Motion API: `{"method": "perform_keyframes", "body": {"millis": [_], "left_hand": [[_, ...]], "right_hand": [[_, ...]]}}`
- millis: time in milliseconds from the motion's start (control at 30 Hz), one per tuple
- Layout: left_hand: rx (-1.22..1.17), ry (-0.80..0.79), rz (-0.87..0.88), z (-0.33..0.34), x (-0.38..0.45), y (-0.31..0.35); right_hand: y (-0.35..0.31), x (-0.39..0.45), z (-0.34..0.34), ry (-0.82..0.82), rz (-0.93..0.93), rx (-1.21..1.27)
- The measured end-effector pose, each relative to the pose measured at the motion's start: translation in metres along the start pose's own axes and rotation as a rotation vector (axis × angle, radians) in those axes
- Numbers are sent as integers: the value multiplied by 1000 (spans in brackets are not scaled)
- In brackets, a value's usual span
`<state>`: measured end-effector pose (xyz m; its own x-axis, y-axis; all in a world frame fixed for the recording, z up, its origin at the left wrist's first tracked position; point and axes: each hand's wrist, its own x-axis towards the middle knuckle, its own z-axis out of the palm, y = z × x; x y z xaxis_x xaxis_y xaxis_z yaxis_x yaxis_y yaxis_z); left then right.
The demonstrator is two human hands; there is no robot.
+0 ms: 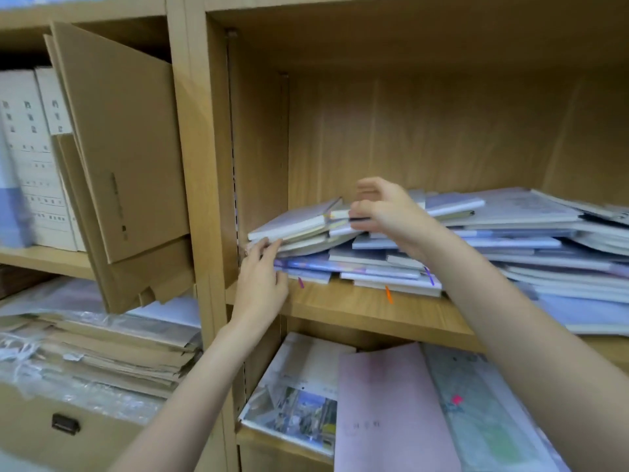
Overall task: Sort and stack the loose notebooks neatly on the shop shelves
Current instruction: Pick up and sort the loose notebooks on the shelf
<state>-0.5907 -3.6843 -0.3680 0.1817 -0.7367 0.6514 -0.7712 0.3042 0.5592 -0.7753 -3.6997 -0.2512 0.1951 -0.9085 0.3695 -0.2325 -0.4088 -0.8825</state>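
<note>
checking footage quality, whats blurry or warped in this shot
Head view: right hand motion-smeared over the notebook pile; left hand sharper; white binders at the left edge soft; shelf boards bow from the wide lens; even lighting, no glare.

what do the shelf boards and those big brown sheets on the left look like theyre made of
Shelf board: wood or wood-look laminate, going by its printed-looking grain and low sheen; which one is unclear. Brown sheets: flattened cardboard, matte tan with fold creases and flap edges.
</note>
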Motion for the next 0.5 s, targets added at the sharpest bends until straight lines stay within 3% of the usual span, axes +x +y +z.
{"method": "perform_keyframes", "body": {"millis": [133,233,300,367,500], "left_hand": [[-83,151,218,13,-70,7],[-94,43,260,45,-132,-4],[-144,-93,131,71,-166,-16],[-108,-273,-81,99,-188,-31],[-111,-710,-554,137,-197,-42]], "right_hand": [[41,-81,-33,81,-320,-411],[82,-147,-48,19,-432,-517],[118,-174,-53,-44,-431,-633],[159,-191,-54,-104,-283,-713],[231,-200,-48,-180,387,-735]]}}
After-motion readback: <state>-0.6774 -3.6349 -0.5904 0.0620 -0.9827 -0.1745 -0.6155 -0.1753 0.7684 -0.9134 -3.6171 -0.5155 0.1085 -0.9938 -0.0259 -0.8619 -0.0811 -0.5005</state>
